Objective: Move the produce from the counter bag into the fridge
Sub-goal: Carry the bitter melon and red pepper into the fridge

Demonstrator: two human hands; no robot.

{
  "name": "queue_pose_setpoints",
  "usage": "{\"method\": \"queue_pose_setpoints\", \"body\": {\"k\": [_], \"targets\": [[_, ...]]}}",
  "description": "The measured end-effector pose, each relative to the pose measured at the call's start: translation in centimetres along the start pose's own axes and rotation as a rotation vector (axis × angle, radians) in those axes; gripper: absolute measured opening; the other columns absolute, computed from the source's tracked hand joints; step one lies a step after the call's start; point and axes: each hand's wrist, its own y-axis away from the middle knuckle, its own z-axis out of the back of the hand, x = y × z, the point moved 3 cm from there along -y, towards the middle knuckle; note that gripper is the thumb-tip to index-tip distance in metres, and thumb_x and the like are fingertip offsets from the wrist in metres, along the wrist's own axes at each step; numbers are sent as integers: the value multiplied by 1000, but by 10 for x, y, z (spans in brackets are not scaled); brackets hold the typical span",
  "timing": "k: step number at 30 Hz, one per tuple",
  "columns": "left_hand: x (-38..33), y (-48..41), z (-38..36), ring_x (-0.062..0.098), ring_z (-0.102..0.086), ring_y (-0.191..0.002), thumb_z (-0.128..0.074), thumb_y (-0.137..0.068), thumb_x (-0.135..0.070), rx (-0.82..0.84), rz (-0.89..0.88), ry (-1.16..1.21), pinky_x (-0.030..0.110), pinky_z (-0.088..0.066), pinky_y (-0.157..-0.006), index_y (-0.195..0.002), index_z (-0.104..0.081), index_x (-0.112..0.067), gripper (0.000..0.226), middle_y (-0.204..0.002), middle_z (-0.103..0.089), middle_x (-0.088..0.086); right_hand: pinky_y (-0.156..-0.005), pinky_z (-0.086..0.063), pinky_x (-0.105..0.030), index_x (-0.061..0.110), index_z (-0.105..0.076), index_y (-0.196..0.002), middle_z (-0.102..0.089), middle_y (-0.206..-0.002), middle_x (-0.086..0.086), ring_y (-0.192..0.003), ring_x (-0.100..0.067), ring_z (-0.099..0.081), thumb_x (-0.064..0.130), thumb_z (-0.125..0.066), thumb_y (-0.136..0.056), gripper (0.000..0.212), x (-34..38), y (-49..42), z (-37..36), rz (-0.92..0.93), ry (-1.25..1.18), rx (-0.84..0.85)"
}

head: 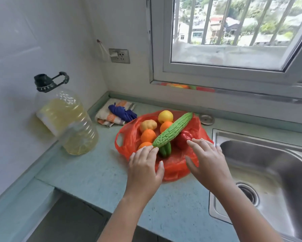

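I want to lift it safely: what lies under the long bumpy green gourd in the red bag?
The gourd rests across a green pepper, a red pepper and an orange. Anything directly below its middle is covered.

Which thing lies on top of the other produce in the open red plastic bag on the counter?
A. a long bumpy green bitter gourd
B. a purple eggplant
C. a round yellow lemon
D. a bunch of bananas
A: the long bumpy green bitter gourd stretches diagonally across the open red plastic bag, lying over an orange and a red pepper.
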Motion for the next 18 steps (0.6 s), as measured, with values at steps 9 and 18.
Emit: {"method": "queue_pose_setpoints", "body": {"k": [9,18], "targets": [[23,-91,-54,25,-62,-100,-42,-76,-36,127,-89,63,44,-49,-87,-108,-65,-11,47,-108,-66,6,-80,-47,-63,9,-68,-102,-69,-99,-9,-95,-32,-65,27,-61,-65,42,-30,-48,-57,-192,40,51],[22,-149,-107,28,-63,-96,-56,-72,-31,268,-158,94,42,-50,-82,-107,-65,-8,43,-106,-67,8,-76,-51,-55,10,-69,-100,-69,-95,-7,-89,-30,-66,28,-62,-64,41,-69,-72,-95,-312,15,159]]}}
